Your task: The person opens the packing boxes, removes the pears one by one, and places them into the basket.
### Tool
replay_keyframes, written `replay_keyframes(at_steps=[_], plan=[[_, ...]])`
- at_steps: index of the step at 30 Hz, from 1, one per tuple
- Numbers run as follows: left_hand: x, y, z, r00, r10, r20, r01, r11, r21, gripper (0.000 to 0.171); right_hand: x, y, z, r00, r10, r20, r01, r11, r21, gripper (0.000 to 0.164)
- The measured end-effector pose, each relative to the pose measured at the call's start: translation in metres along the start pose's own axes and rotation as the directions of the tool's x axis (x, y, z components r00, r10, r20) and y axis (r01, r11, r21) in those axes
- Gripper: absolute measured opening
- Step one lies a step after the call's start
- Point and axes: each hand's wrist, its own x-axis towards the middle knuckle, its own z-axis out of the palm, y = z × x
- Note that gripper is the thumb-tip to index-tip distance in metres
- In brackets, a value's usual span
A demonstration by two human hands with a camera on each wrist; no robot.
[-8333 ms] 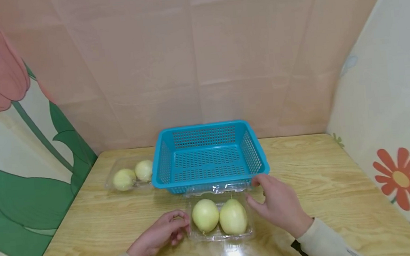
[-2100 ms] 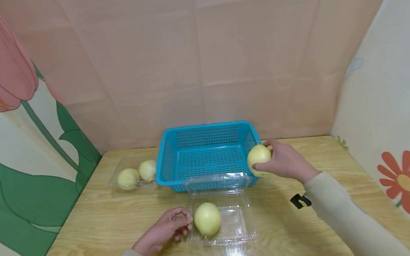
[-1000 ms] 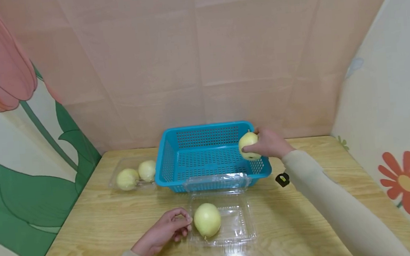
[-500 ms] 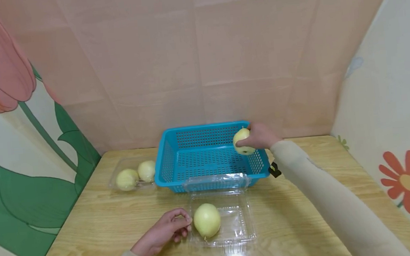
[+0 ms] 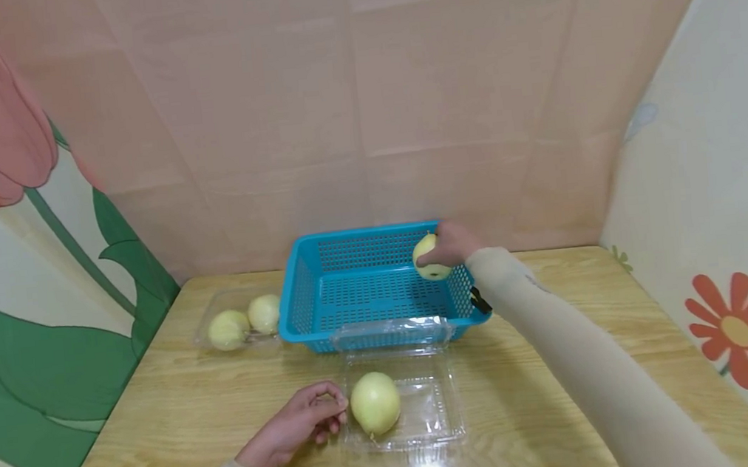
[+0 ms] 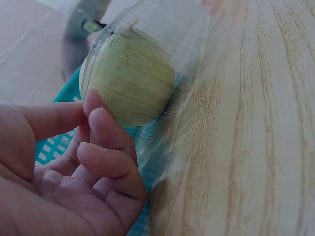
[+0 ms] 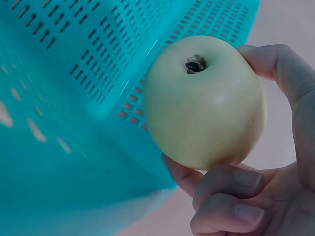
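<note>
My right hand [image 5: 456, 243] holds a pale yellow-green pear [image 5: 431, 259] over the right part of a blue plastic basket [image 5: 298, 284]. In the right wrist view the dark blossom end of that pear [image 7: 202, 108] faces the camera, with thumb and fingers on either side. At the front, my left hand [image 5: 300, 422] pinches the left edge of a clear plastic clamshell box [image 5: 428, 399], whose lid stands raised against the basket. A second pear [image 5: 375, 404] sits in the left half of this box. Seen from the left wrist, thumb and index finger [image 6: 96, 105] meet at the box's rim.
Left of the basket, another clear box [image 5: 216, 306] holds two pears [image 5: 229, 330]. Everything stands on a wood-grain table [image 5: 161, 400]. A pinkish sheet [image 5: 364, 116] hangs behind it, and flower-printed panels flank both sides.
Earlier both pears lay in the front box; my right hand has lifted one out and carried it from the basket's right side leftward over the basket. My left hand stays at the box edge.
</note>
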Motion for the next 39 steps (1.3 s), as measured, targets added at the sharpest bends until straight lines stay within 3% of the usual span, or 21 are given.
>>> replay_keyframes(at_steps=[5,13,20,30,39], plan=[[0.000,-0.002,0.000,1.000,0.004,-0.002,-0.004,1.000,0.007,0.017,0.012,-0.001,0.005,1.000,0.009,0.023,-0.008,0.999,-0.050,0.049],[-0.002,-0.002,-0.002,1.000,0.005,0.004,-0.005,1.000,0.003,0.017,0.023,0.002,0.014,0.998,0.011,0.068,-0.002,0.992,-0.128,0.059],[-0.002,0.001,-0.004,1.000,0.005,0.001,-0.005,1.000,0.019,0.018,0.028,-0.001,0.015,0.994,0.039,0.098,-0.025,0.989,-0.146,0.059],[-0.001,0.003,-0.006,1.000,-0.002,-0.008,0.003,0.999,0.036,0.018,0.031,-0.007,0.017,0.990,0.082,0.114,-0.058,0.977,-0.203,0.062],[0.000,0.000,-0.006,1.000,0.002,0.002,-0.002,1.000,0.030,0.016,0.040,0.005,0.027,0.992,0.088,0.086,-0.067,0.972,-0.225,0.065]])
